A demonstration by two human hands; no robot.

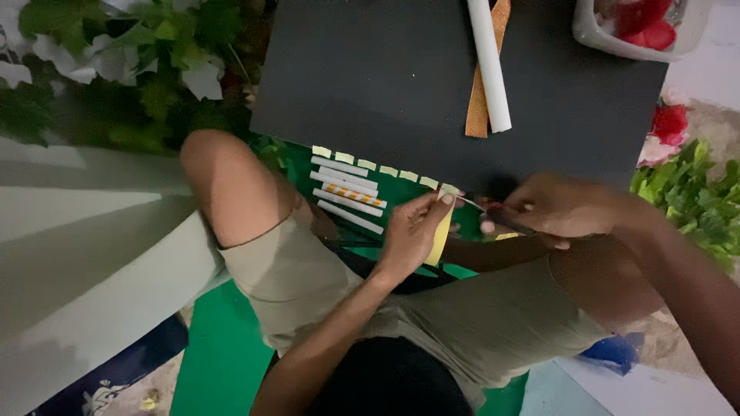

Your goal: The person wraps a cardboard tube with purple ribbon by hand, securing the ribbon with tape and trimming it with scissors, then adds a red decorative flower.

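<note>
Yellow paper strip (442,235) in left hand (410,231)

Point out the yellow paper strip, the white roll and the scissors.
yellow paper strip (441,239), head view, lower half below the left hand's fingers
white roll (490,65), head view, middle of the tube
scissors (493,208), head view, blades by the right hand

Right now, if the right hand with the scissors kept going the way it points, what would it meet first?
The right hand points its scissors leftward; first in line is the yellow paper strip held by the left hand, probably touching already, though depth is unclear.
</note>
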